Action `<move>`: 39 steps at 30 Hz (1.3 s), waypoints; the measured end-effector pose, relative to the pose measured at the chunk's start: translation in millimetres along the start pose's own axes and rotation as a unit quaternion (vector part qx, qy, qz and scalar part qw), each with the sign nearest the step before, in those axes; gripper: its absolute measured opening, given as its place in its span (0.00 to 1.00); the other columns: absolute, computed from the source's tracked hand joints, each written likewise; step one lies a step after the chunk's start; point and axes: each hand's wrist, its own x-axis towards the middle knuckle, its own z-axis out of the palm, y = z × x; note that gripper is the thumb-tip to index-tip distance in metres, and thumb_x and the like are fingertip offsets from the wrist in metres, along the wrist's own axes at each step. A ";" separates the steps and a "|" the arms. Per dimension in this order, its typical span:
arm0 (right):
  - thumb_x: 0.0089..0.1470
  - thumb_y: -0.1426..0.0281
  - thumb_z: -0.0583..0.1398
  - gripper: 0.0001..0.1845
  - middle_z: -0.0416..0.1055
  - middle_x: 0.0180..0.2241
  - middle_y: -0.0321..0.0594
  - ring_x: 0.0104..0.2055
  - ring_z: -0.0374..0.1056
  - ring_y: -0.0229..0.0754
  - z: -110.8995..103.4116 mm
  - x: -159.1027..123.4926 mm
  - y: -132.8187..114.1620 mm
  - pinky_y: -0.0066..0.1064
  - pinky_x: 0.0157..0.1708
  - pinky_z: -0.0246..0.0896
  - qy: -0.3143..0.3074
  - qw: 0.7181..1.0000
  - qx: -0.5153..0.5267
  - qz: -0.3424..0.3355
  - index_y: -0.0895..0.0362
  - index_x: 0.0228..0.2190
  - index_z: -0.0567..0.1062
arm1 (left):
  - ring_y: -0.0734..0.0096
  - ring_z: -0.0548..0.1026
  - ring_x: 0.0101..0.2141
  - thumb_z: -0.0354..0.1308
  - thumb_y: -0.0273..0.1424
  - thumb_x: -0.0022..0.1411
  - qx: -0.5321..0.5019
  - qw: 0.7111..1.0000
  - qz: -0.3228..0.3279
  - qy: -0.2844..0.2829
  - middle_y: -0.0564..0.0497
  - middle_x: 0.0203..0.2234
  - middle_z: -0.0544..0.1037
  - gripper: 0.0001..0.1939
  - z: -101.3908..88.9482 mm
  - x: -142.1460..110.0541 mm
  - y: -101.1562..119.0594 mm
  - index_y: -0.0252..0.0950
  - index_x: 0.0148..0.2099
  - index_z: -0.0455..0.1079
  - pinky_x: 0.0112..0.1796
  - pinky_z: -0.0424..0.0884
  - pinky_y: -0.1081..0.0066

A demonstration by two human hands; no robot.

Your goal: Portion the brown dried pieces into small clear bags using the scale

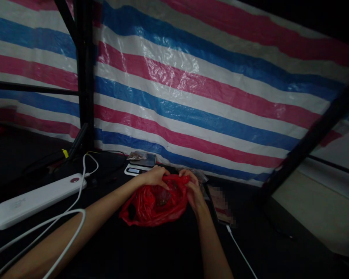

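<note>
A striped red, white and blue tarp (pixel 192 97) hangs as the wall behind the black worktop (pixel 165 248), reaching down to its far edge. A black post (pixel 85 77) stands upright left of center, a dark beam (pixel 311 139) slants across the right, and a pale surface (pixel 317 213) shows beyond the right edge. The light is dim.

Red plastic bag (pixel 154 205) contents unclear, dim; pkg (pixel 220 204) at R pixelated; digital scale (pixel 133 170) readout too small.
</note>
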 end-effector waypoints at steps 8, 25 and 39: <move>0.34 0.71 0.55 0.06 0.61 0.30 0.36 0.32 0.58 0.39 0.3 -2.7 -7.9 0.29 0.34 0.57 0.005 1.000 0.013 -0.003 0.54 0.20 0.61 | 0.69 0.70 0.31 0.56 0.29 0.49 -0.022 0.998 0.053 0.036 0.51 0.28 0.72 0.06 8.3 2.1 3.2 0.35 0.33 0.69 0.33 0.60 0.75; 0.35 0.71 0.58 0.05 0.68 0.33 0.36 0.35 0.64 0.41 2.3 -4.1 -8.9 0.31 0.39 0.58 -0.037 0.999 0.017 0.011 0.54 0.22 0.67 | 0.76 0.65 0.23 0.60 0.37 0.45 -0.263 0.963 0.013 -0.058 0.56 0.22 0.70 0.16 24.0 4.7 5.8 0.29 0.34 0.70 0.26 0.61 0.77; 0.46 0.56 0.56 0.19 0.69 0.21 0.35 0.27 0.66 0.40 -16.6 6.9 4.2 0.30 0.29 0.60 0.081 0.993 -0.080 -0.013 0.54 0.36 0.73 | 0.71 0.70 0.29 0.54 0.22 0.47 -0.131 0.961 -0.012 0.242 0.52 0.26 0.74 0.08 23.1 8.4 4.8 0.33 0.33 0.70 0.33 0.63 0.74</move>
